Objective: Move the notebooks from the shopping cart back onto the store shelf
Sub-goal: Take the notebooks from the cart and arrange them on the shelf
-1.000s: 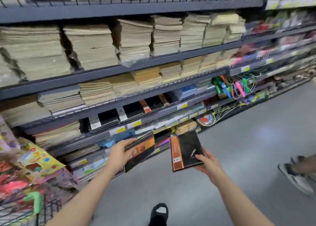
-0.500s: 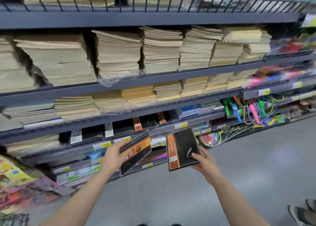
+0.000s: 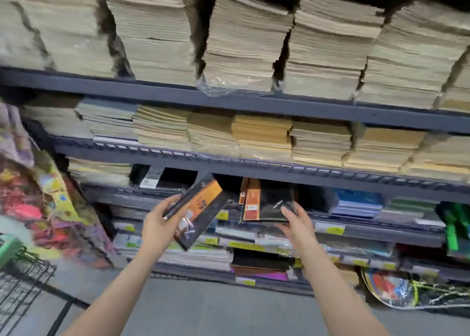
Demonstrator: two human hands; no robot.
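Observation:
My left hand [image 3: 158, 227] grips a black and orange notebook [image 3: 201, 210], tilted, just in front of the dark grey store shelf [image 3: 254, 169]. My right hand [image 3: 295, 221] holds a second black notebook with an orange spine [image 3: 267, 201] by its lower right corner, and the notebook lies flat at the shelf's third level, on top of other black notebooks. More black notebooks [image 3: 167, 179] lie on that level to the left. The black wire shopping cart [image 3: 17, 282] shows at the lower left.
Tall stacks of tan paper notebooks [image 3: 241, 43] fill the upper levels. Blue notebooks [image 3: 356, 201] lie right of my right hand. Colourful packaged items [image 3: 38, 196] hang at the left, and packaged rackets [image 3: 407, 295] lean at the floor on the right.
I have moved closer to the shelf. My right hand has carried its notebook forward onto the third level. My left hand has lifted its notebook nearer the same level.

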